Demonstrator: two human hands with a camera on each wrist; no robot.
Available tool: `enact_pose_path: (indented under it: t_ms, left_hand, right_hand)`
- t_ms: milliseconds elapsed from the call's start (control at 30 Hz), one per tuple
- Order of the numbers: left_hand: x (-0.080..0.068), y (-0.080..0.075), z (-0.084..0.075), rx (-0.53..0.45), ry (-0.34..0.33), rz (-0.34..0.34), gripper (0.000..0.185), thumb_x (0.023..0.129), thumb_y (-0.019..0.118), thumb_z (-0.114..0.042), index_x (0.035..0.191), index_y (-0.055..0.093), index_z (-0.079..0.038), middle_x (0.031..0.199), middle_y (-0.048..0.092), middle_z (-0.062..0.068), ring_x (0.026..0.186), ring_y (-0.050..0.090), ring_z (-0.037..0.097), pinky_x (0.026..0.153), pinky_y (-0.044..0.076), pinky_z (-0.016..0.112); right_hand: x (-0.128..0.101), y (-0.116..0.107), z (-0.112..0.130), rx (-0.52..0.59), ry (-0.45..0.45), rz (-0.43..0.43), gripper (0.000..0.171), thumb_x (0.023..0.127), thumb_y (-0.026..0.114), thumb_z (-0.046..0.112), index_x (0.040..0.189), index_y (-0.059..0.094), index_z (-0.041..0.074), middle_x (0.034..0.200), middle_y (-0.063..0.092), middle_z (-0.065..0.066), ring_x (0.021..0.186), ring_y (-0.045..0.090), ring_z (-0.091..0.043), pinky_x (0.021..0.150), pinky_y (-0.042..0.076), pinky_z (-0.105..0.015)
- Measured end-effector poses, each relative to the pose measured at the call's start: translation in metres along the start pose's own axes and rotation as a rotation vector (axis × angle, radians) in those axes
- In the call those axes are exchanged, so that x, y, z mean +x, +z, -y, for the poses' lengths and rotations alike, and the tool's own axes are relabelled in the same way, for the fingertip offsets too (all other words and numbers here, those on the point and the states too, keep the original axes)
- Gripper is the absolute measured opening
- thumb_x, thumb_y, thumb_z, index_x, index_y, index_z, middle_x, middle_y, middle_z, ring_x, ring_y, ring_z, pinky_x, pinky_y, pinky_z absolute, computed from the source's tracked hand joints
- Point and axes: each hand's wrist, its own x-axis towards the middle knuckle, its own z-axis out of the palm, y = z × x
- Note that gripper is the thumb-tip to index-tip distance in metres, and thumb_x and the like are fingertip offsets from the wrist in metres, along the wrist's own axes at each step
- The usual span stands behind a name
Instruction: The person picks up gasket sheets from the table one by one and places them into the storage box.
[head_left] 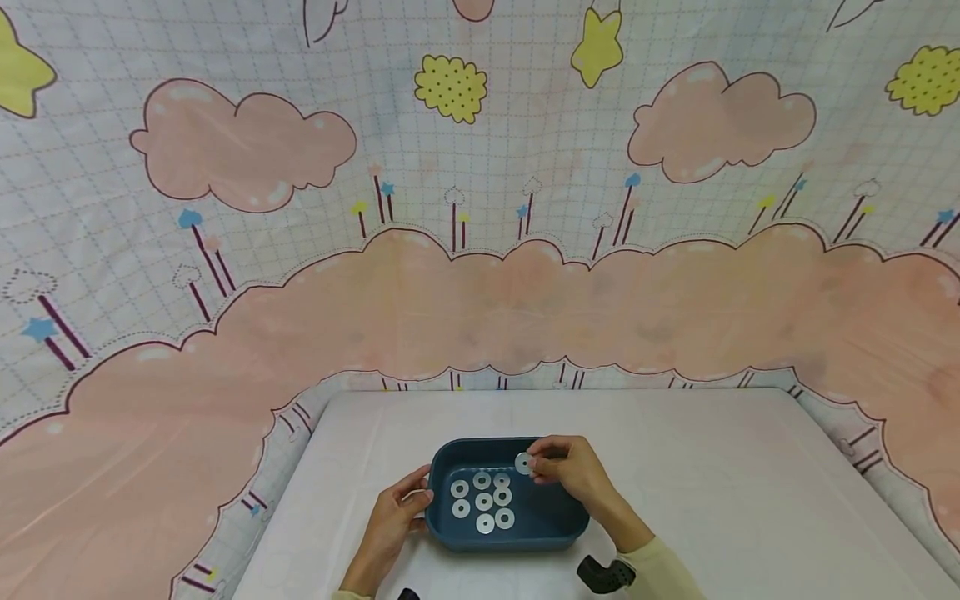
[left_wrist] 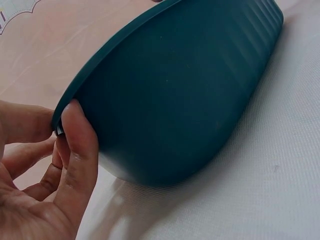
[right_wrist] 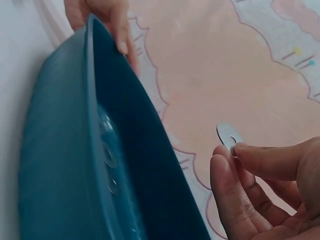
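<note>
A dark blue rectangular tray (head_left: 551, 518) with rounded corners stands on the white table. At its left end, my left hand (head_left: 392, 515) holds the rim between thumb and fingers; the left wrist view shows the grip close up beside the tray's outer wall (left_wrist: 170, 100). Over the tray's back right part, my right hand (head_left: 576, 472) pinches a flat metal washer (right_wrist: 228, 136) by its edge, raised above the rim. Several more washers (head_left: 483, 502) lie flat on the tray floor, toward the left half. Only a few of them show in the right wrist view.
The white table (head_left: 742, 492) extends on both sides of the tray. Behind it hangs a cloth (head_left: 525, 308) printed with clouds and stars. A black strap-like piece (head_left: 606, 575) sits at the right wrist, by the pale yellow sleeve (head_left: 663, 571).
</note>
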Motion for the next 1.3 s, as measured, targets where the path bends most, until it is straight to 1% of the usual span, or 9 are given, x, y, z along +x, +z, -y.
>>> enact_pose_path:
  t_ms: [233, 467, 633, 833, 1000, 1167, 1300]
  left_hand:
    - [-0.001, 0.001, 0.0, -0.009, -0.004, -0.008, 0.049, 0.092, 0.061, -0.003, 0.14, 0.051, 0.0, 0.11, 0.052, 0.007, 0.083, 0.058, 0.013, 0.058, 0.05, 0.027]
    - [0.001, 0.002, 0.001, -0.002, -0.004, -0.012, 0.048, 0.092, 0.061, -0.003, 0.14, 0.052, -0.001, 0.11, 0.053, 0.007, 0.084, 0.058, 0.014, 0.057, 0.05, 0.027]
    - [0.0, 0.002, 0.0, 0.0, -0.004, -0.019, 0.048, 0.092, 0.061, -0.002, 0.14, 0.052, -0.001, 0.11, 0.053, 0.007, 0.084, 0.058, 0.014, 0.057, 0.05, 0.028]
    - [-0.001, 0.002, -0.001, 0.006, -0.006, -0.012, 0.049, 0.092, 0.061, -0.002, 0.14, 0.052, -0.001, 0.11, 0.052, 0.007, 0.084, 0.057, 0.015, 0.059, 0.051, 0.027]
    - [0.0, 0.0, 0.0, 0.007, -0.008, -0.005, 0.049, 0.092, 0.061, -0.003, 0.14, 0.051, -0.001, 0.109, 0.052, 0.005, 0.083, 0.056, 0.015, 0.06, 0.051, 0.027]
    - [0.001, 0.0, 0.002, 0.007, -0.001, 0.008, 0.049, 0.092, 0.061, -0.004, 0.141, 0.051, 0.0, 0.108, 0.052, 0.005, 0.084, 0.057, 0.014, 0.061, 0.052, 0.027]
    - [0.001, 0.0, 0.002, 0.007, -0.001, 0.006, 0.049, 0.093, 0.061, -0.004, 0.14, 0.051, 0.0, 0.107, 0.052, 0.004, 0.084, 0.057, 0.014, 0.061, 0.052, 0.028]
  right_hand:
    - [0.006, 0.019, -0.003, 0.03, 0.035, 0.078, 0.016, 0.088, 0.068, 0.002, 0.102, 0.07, -0.006, 0.087, 0.069, -0.01, 0.072, 0.07, -0.015, 0.068, 0.06, -0.029]
    - [0.009, 0.035, -0.007, 0.041, 0.065, 0.125, 0.016, 0.086, 0.069, 0.002, 0.101, 0.071, -0.005, 0.082, 0.068, -0.007, 0.071, 0.07, -0.015, 0.067, 0.06, -0.033]
    - [0.012, 0.046, -0.011, 0.057, 0.098, 0.163, 0.016, 0.086, 0.07, 0.001, 0.1, 0.071, -0.006, 0.077, 0.067, -0.005, 0.068, 0.071, -0.015, 0.065, 0.06, -0.033]
    - [0.013, 0.058, -0.013, 0.053, 0.153, 0.22, 0.014, 0.085, 0.068, -0.003, 0.098, 0.071, -0.006, 0.079, 0.069, -0.009, 0.066, 0.07, -0.015, 0.063, 0.06, -0.03]
    - [0.013, 0.069, -0.014, 0.006, 0.196, 0.248, 0.012, 0.082, 0.068, -0.004, 0.093, 0.073, -0.004, 0.076, 0.069, -0.009, 0.061, 0.068, -0.013, 0.061, 0.059, -0.031]
    - [0.013, 0.078, -0.017, -0.072, 0.24, 0.246, 0.009, 0.081, 0.071, -0.003, 0.089, 0.074, -0.001, 0.072, 0.068, -0.008, 0.056, 0.067, -0.012, 0.06, 0.059, -0.032]
    - [0.013, 0.084, -0.019, -0.132, 0.242, 0.248, 0.008, 0.079, 0.072, -0.004, 0.086, 0.074, -0.001, 0.071, 0.068, -0.008, 0.056, 0.067, -0.013, 0.057, 0.058, -0.03]
